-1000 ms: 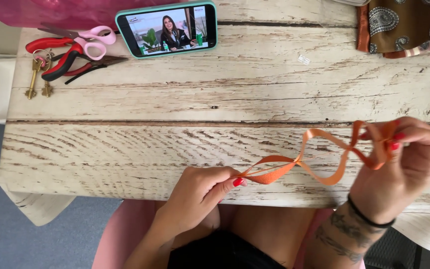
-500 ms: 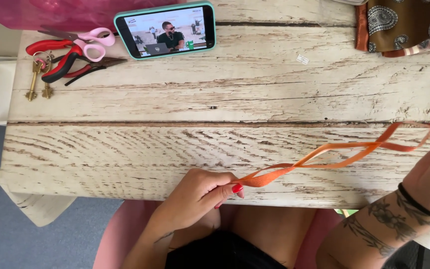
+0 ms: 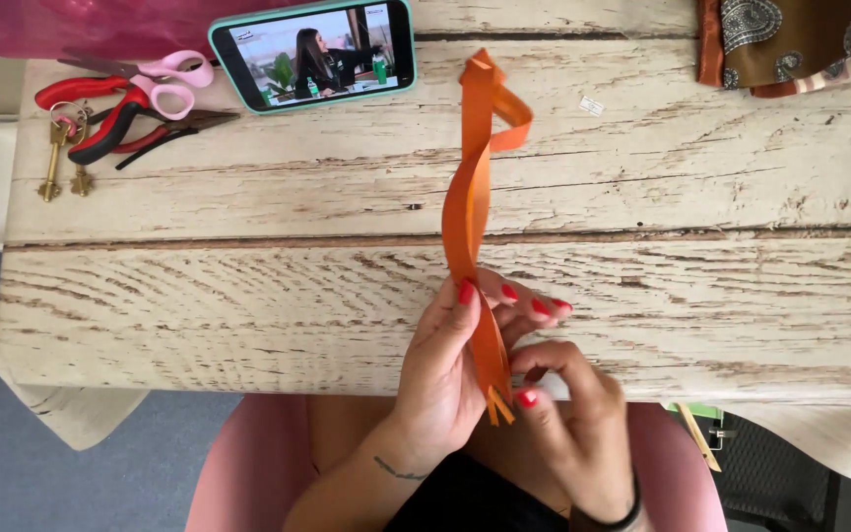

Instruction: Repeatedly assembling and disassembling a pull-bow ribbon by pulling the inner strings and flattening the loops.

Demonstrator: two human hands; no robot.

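While the left hand [image 3: 450, 369] pinches the doubled orange ribbon [image 3: 472, 212] between thumb and fingers, the right hand [image 3: 568, 414] closes thumb and forefinger on the two cut ends just below it, at the near edge of the wooden table [image 3: 199, 296]. The folding looks done, I'd say: both tails meet evenly and the strip runs doubled; any tying or trimming seems left to do. The ribbon's long axis runs straight away from the hands, twisting once, its looped fold pointing at the far side beside the phone [image 3: 312, 54]. Far off to the left of the hands lie pink scissors [image 3: 164, 79], red-handled pliers [image 3: 110, 123] and keys [image 3: 56, 158].
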